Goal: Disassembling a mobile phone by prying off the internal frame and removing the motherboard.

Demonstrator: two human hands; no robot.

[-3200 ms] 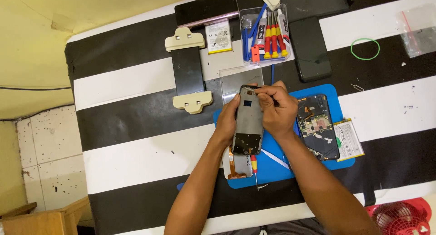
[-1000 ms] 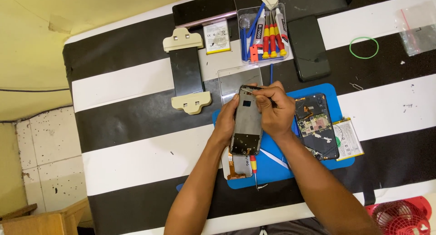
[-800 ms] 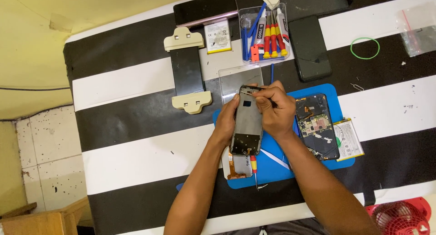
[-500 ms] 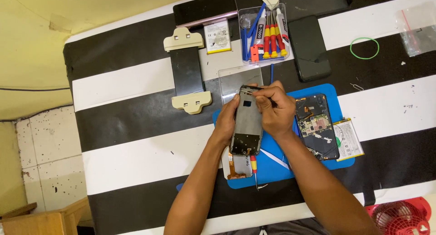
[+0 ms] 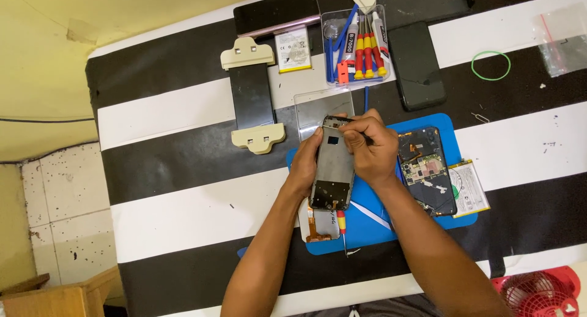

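Observation:
My left hand (image 5: 304, 165) grips the left edge of a grey phone frame (image 5: 333, 170) held upright above a blue work mat (image 5: 370, 222). My right hand (image 5: 367, 145) rests on the frame's top right and pinches a thin dark tool (image 5: 343, 120) whose tip lies at the frame's top edge. An opened phone body (image 5: 427, 170) with exposed boards lies on the mat just right of my right hand. Under the frame a small part with an orange flex cable (image 5: 319, 228) and a red-and-yellow screwdriver (image 5: 342, 222) lie on the mat.
A clear tray (image 5: 354, 44) of screwdrivers and a glue tube stands at the back. Around it lie a black phone (image 5: 417, 66), a beige clamp jig (image 5: 252, 96), two batteries (image 5: 292, 49) (image 5: 469, 187), a glass panel (image 5: 321, 106), a green rubber band (image 5: 491, 65) and a red fan (image 5: 538, 292).
My right hand and the thin tool have shifted slightly along the top edge of the frame. My left hand and the frame have stayed in place.

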